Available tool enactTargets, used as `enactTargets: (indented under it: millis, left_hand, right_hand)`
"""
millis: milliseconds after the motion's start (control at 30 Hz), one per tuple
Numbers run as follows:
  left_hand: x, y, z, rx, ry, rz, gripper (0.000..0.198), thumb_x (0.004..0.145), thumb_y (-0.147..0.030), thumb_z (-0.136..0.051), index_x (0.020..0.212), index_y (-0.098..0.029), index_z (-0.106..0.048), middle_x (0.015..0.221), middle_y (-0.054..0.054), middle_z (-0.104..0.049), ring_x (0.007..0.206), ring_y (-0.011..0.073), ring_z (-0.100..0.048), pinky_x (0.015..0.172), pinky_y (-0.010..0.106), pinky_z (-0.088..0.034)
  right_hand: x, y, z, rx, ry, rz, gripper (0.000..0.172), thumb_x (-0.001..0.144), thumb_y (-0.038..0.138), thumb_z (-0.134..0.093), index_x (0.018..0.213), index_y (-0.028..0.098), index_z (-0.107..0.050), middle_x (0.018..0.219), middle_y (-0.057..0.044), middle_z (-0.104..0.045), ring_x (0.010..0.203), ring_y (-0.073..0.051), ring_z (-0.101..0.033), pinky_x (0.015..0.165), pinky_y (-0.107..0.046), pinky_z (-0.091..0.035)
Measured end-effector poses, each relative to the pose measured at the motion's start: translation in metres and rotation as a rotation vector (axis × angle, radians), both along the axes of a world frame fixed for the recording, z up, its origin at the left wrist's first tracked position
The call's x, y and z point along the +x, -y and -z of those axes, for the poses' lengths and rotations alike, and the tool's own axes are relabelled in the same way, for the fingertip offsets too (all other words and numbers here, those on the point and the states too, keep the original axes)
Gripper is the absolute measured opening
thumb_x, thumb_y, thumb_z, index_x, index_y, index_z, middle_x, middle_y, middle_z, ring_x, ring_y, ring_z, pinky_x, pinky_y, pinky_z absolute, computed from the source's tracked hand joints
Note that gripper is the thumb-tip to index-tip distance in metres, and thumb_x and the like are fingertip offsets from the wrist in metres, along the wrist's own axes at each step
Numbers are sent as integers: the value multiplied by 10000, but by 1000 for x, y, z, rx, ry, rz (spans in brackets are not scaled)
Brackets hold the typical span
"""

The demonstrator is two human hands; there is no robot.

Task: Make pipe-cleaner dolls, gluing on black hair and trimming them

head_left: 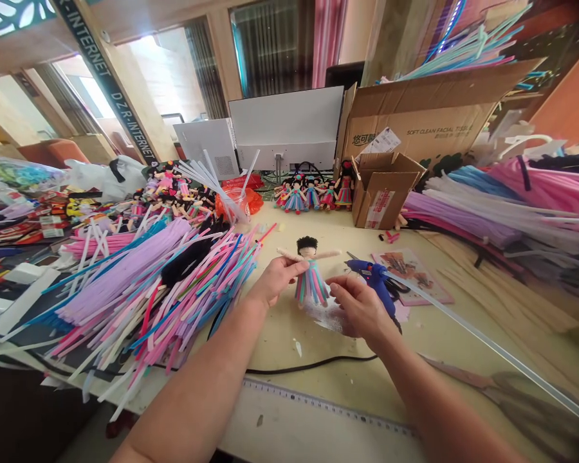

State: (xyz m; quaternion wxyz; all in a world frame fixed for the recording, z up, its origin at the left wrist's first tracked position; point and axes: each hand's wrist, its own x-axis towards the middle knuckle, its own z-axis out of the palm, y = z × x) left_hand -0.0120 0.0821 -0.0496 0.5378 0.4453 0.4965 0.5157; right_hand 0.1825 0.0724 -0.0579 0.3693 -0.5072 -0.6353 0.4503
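Observation:
A small pipe-cleaner doll (pixel 311 283) with curly black hair, a pale head and outstretched arms stands upright at the middle of the table. Its long skirt is striped in pink, blue and purple. My left hand (pixel 280 280) pinches the doll at the shoulder, thumb across its chest. The thumb and fingers of my right hand (pixel 359 303) close on the lower right edge of the skirt. Just beyond the right hand lies a blue glue gun (pixel 375 275), a long clear glue stick (pixel 463 315) running from it toward the lower right.
Loose pipe cleaners (pixel 174 289) are heaped at left, with more bundles (pixel 506 193) at right. Several finished dolls (pixel 311 193) line the back before a monitor (pixel 287 122). A small carton (pixel 385 193) stands beside them. Scissors (pixel 482 382), a black cable (pixel 309 366) and a ruler strip (pixel 318 404) lie nearer.

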Motion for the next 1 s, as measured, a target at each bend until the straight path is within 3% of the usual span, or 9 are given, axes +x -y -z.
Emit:
enactTargets:
  millis: [267,533,700,867,1000]
  left_hand:
    - [-7,-4,2,-39,49,-63,344,698,-475,-762,830,-164,-696,812,34,-671,740,150,-551,688,278,-380]
    - [-7,-4,2,-33,123,-94,313,699,-442,-775,803,-160,-686,778,25,-661,709,133,-530,677,268,-369]
    - [-4,-3,-2,3,210,-42,318,689,-425,-792,814,-146,-701,778,30,-667,698,123,-542,660,252,-389]
    - [0,2,-8,16,290,59,292,712,-376,-790,866,-137,-724,817,51,-679,745,140,-579,679,256,-426]
    - [4,6,-7,-25,382,94,247,728,-320,-787,914,-165,-737,825,31,-678,747,127,-588,668,238,-433]
  right_hand:
    - [1,1,-3,25,40,-4,328,839,488,-506,820,191,-642,725,-11,-602,632,-152,-500,594,-284,-398]
    - [1,0,1,51,23,-6,339,862,507,-486,811,196,-613,761,-26,-620,675,-165,-534,620,-296,-433]
    - [2,0,4,43,-25,-39,459,897,572,-431,1037,192,-647,942,-73,-675,856,-219,-620,706,-332,-492]
    - [-1,3,5,24,-136,-163,619,814,564,-615,1289,176,-539,1218,-117,-630,1063,-259,-598,831,-367,-504]
    - [-6,10,-1,63,-159,-202,527,796,426,-687,1257,204,-563,1152,-74,-661,992,-232,-615,800,-341,-504]
